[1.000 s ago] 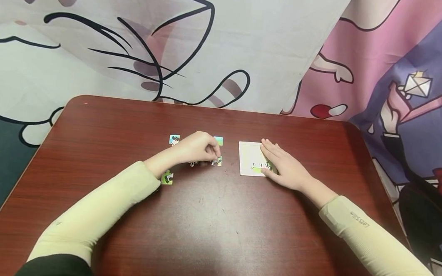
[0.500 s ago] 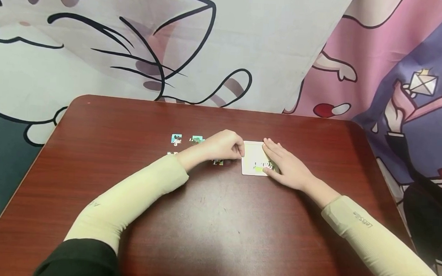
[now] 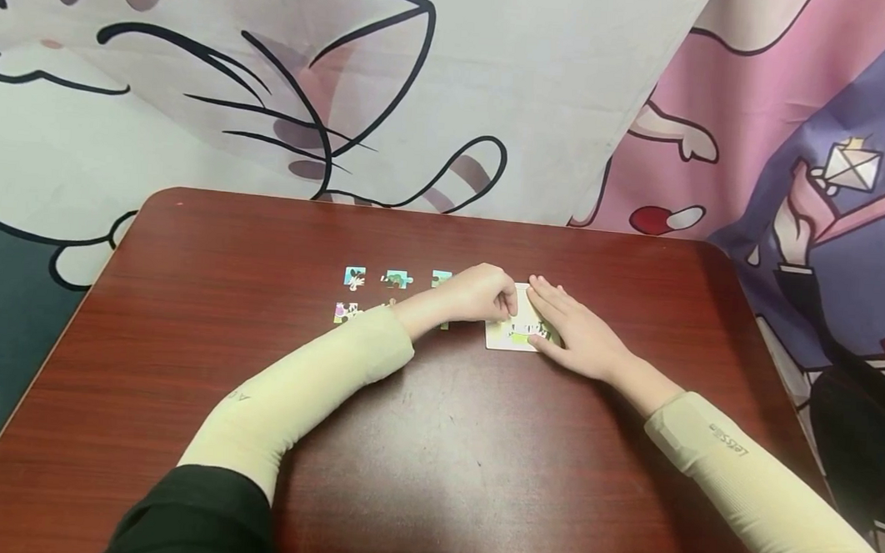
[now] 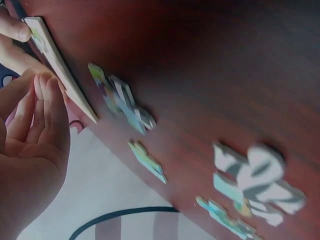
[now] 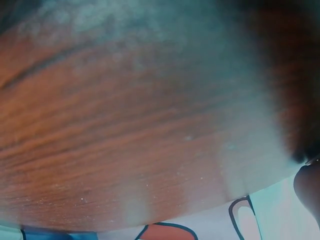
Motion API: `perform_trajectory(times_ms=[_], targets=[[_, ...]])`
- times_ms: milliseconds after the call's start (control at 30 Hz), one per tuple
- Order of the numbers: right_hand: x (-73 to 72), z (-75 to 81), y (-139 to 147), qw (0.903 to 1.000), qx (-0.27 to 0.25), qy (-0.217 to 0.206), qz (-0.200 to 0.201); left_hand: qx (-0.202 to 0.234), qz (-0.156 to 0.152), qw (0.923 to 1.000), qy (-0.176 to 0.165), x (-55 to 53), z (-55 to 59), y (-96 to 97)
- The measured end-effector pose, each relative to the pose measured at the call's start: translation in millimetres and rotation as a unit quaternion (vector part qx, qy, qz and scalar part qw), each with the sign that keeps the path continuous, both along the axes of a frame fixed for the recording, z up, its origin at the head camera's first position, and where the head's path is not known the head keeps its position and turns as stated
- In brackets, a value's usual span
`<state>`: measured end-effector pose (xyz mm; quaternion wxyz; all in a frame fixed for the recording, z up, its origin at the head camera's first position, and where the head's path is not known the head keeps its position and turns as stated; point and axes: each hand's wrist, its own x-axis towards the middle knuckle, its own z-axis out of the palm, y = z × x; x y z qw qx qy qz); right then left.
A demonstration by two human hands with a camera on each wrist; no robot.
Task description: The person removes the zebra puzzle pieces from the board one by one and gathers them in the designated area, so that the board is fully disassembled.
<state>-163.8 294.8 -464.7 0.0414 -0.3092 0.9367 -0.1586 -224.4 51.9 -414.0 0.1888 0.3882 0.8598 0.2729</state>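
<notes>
A thin, pale puzzle board (image 3: 501, 336) lies right of centre on the table, with a small picture along its lower part. My right hand (image 3: 578, 338) rests flat over its right side, fingers extended. At the board's left part is my left hand (image 3: 475, 293), thumb and fingers drawn together; whether a piece sits between them is hidden. The left wrist view shows those fingers (image 4: 57, 112) close to the tilted-looking board (image 4: 59, 67). Several jigsaw pieces lie left of it, among them a top-left piece (image 3: 355, 278), a green-and-blue piece (image 3: 396, 279) and a black-and-white one (image 4: 257, 182).
The reddish-brown table (image 3: 432, 468) ends at a far edge in front of a printed cloth (image 3: 542, 90). My left sleeve (image 3: 332, 371) crosses over the lower pieces and covers part of them. The right wrist view holds mostly blurred tabletop (image 5: 125, 135).
My left hand has moved right, from the loose pieces onto the board's left part, uncovering the upper row of pieces. The right hand has stayed on the board.
</notes>
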Motion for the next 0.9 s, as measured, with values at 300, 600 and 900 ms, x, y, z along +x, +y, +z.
perform_trajectory(times_ms=[300, 600, 900], targets=[[1.2, 0.9, -0.9, 0.9999, -0.011, 0.002, 0.002, -0.012, -0.004, 0.9999, 0.0, 4.1, -8.0, 16.6], [1.5, 3.4, -0.6, 0.9999, -0.014, 0.002, 0.003, -0.03, 0.002, 0.9995, 0.01, 10.3, -11.4, 22.6], [0.5, 0.5, 2.2, 0.9999, -0.012, 0.003, 0.005, -0.037, 0.006, 0.9991, 0.022, 15.4, -15.6, 23.3]])
